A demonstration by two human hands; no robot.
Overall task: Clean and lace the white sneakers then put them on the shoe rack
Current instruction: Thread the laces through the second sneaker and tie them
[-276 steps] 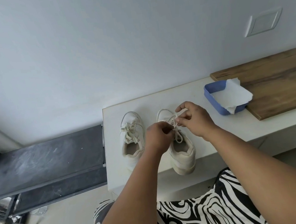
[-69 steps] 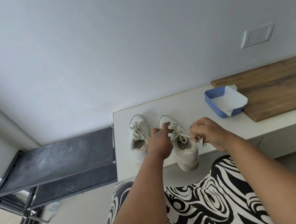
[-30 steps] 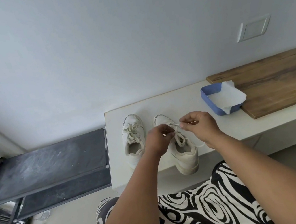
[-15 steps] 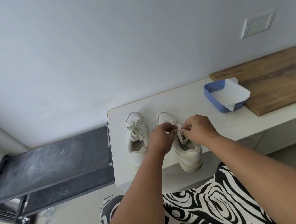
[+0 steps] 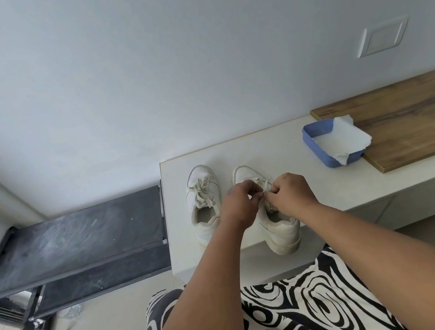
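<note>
Both hands have stayed close together over the right sneaker [image 5: 276,226] on the desk [image 5: 278,144]: left hand [image 5: 240,203] and right hand [image 5: 290,195] each pinch its lace [image 5: 266,185]. The left sneaker [image 5: 203,203], laced, sits just beside.

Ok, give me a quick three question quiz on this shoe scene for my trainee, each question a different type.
1. True or false: both sneakers already sit on the shoe rack.
2. Which sneaker are the left hand and right hand working on? A) left sneaker B) right sneaker
3. Fill in: white paper lies in the blue ____.

Key: 1 false, both stand on the white counter; 2 B, both pinch its lace; 3 tray.
</note>
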